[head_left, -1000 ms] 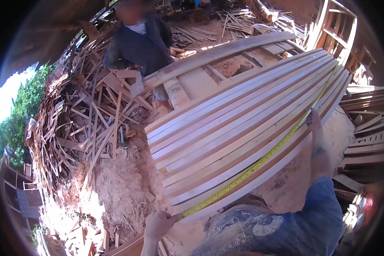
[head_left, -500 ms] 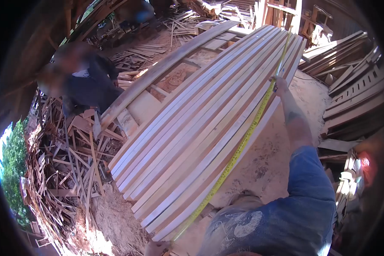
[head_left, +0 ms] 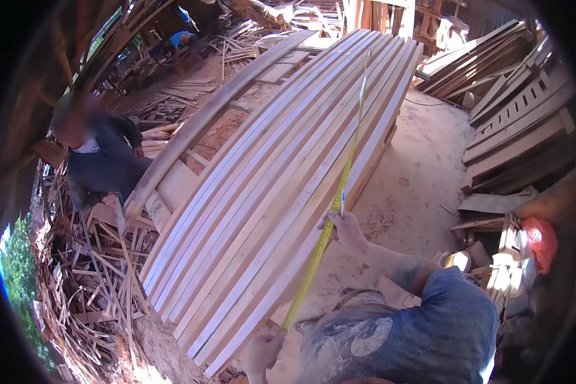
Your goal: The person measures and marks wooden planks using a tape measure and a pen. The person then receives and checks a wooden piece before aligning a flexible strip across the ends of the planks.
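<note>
A yellow tape measure stretches lengthwise over long, pale wooden boards laid side by side. At the near end, my left hand is closed around the tape, just beside the board ends. My right hand pinches the tape partway along, by the right edge of the boards. A slim, pen-like object sticks up from its fingers. Beyond that hand the blade runs on toward the far end of the boards.
Left of the boards, a seated person is beside a long timber frame beam. Scrap wood strips heap up at the left. Stacked planks and a red bag line the right side. Sawdust covers the ground.
My right hand has come back along the tape toward me, its arm now more bent. My left hand has risen further into view. The whole view has shifted.
</note>
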Available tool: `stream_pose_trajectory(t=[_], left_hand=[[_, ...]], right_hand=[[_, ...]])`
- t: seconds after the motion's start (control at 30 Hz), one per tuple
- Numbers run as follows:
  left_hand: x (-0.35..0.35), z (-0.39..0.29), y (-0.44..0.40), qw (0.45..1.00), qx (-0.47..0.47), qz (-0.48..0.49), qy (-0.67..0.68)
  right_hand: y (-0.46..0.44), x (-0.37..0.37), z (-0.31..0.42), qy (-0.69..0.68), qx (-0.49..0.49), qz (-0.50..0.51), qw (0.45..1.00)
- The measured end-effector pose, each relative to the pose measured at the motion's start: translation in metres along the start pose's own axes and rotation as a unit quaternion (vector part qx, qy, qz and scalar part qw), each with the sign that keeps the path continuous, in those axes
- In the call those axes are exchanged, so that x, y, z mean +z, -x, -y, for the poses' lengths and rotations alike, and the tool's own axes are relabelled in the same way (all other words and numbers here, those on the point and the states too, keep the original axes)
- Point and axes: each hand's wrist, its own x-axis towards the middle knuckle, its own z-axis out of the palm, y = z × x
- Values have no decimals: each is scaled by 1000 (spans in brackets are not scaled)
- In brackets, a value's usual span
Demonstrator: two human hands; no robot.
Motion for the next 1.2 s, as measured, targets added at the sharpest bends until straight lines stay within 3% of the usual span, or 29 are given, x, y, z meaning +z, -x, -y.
stream_pose_trajectory(t=[0.13, 0.23, 0.3, 0.4, 0.47, 0.6, 0.7, 0.8, 0.97, 1.03, 1.2], left_hand=[[23, 23, -14, 999, 27, 0, -33], [21, 57, 2, 999, 3, 29, -15], [9, 57, 26, 997, -41, 59, -12], [-1, 75, 53, 993, -81, 85, -24], [-2, 90, 70, 990, -102, 95, -22], [-3, 105, 99, 985, -139, 105, -9], [2, 110, 105, 988, -130, 87, -1], [16, 93, 90, 996, -82, 45, 12], [33, 17, 25, 997, -43, -6, 57], [38, -4, 4, 998, -11, -29, 55], [43, -21, -20, 998, 20, -26, 58]], right_hand=[[33, 5, -4, -66, 57, 6, 996], [-4, -30, 14, -71, 113, 3, 991], [-50, -58, 30, -16, 98, -9, 995], [-108, -94, 62, -58, 85, -20, 995], [-151, -116, 73, -31, 58, -78, 995], [-190, -151, 104, -4, 10, -145, 989], [-193, -158, 105, -39, 4, -126, 991], [-145, -110, 106, -73, 39, -75, 994], [-17, -17, 35, -27, 97, 58, 993], [34, 10, 9, -86, 133, 122, 980], [96, 30, 11, -38, 191, 150, 969]])
